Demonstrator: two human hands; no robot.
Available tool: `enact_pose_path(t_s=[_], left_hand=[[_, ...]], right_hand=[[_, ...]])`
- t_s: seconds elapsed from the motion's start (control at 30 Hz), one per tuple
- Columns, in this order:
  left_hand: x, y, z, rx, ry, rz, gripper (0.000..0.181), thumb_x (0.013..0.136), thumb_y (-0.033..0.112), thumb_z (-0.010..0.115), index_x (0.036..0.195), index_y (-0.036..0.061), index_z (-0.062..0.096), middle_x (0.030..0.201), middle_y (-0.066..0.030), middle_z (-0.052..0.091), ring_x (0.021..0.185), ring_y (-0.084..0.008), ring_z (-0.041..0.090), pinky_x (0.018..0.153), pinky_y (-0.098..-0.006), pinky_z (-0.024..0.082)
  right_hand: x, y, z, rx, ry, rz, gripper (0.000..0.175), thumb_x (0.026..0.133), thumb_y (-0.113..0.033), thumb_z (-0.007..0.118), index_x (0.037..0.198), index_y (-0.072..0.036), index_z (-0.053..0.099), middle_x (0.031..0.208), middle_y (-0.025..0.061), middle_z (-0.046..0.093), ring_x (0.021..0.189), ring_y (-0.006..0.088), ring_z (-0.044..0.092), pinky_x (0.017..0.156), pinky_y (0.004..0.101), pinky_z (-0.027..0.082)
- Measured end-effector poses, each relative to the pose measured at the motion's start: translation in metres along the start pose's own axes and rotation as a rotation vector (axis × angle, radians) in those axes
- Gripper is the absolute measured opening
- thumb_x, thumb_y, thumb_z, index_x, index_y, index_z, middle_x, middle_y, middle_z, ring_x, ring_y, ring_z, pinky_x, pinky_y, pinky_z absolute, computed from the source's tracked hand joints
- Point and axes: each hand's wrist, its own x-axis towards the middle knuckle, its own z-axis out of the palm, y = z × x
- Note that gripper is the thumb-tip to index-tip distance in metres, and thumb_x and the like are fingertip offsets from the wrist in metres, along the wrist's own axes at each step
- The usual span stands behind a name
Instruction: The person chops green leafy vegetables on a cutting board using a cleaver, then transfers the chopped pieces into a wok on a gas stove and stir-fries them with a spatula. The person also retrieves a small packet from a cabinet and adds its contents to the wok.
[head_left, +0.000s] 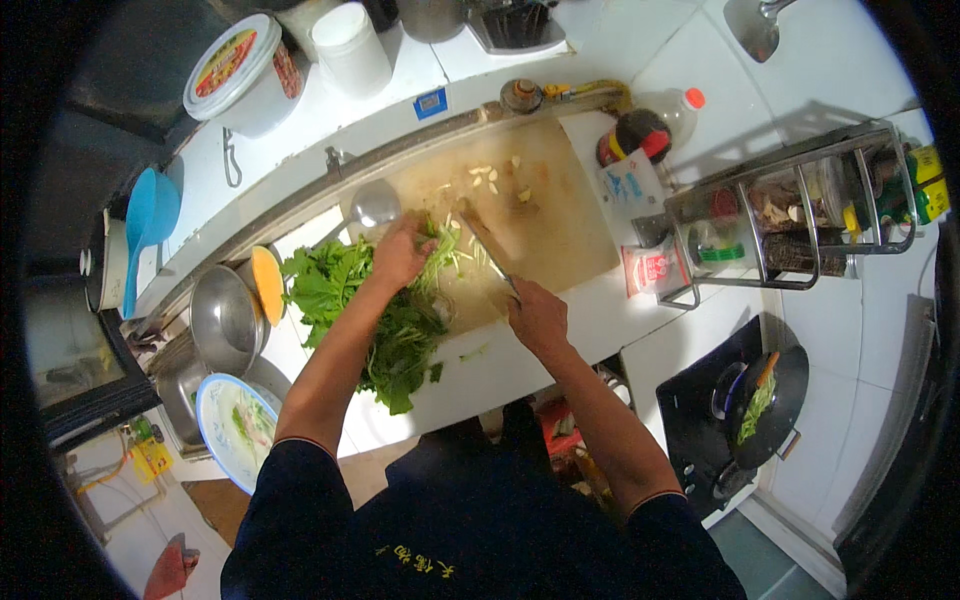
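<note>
My right hand (538, 313) grips the handle of a kitchen knife (489, 253), whose blade lies over the cutting board (562, 262). Across from it, my left hand (403, 251) rests on the cut ends of a bunch of leafy greens (330, 274); how firmly the fingers hold them is unclear. More leaves (405, 345) spread over the board's left edge onto the white tiled counter. Chopped pale green stems (448, 251) lie between the hands. Farther back on the board are several garlic pieces (493, 176). A metal ladle (375, 204) lies just behind my left hand.
At the left stand a steel bowl (225, 319) and a patterned basin (232, 427) by the sink (176, 390). To the right are a seasoning packet (655, 268), a wire rack (810, 225) with jars, and a black wok (784, 405) holding green strips over a lit gas burner.
</note>
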Motion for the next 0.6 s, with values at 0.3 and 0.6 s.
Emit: enact_pose_path(t_s=[0.3, 0.6], left_hand=[[-0.080, 0.102, 0.055, -0.024, -0.095, 0.554, 0.020, 0.087, 0.016, 0.065, 0.102, 0.0033, 0.065, 0.106, -0.0168, 0.060, 0.102, -0.0378, 0.057, 0.090, -0.0484, 0.046], [-0.044, 0.070, 0.026, 0.205, -0.065, -0.016, 0.061, 0.081, 0.037, 0.076, 0.130, 0.0075, 0.056, 0.129, -0.0150, 0.054, 0.119, -0.0329, 0.051, 0.100, -0.0491, 0.041]], right_hand=[[-0.090, 0.044, 0.009, 0.574, 0.182, 0.531, 0.024, 0.094, -0.016, 0.069, 0.113, -0.002, 0.067, 0.069, -0.0008, 0.057, 0.057, 0.0089, 0.051, 0.053, 0.0278, 0.045], [-0.101, 0.057, 0.011, 0.849, 0.032, 0.648, 0.027, 0.098, -0.021, 0.067, 0.111, 0.003, 0.065, 0.070, 0.0073, 0.061, 0.058, 0.0161, 0.057, 0.055, 0.0372, 0.046]])
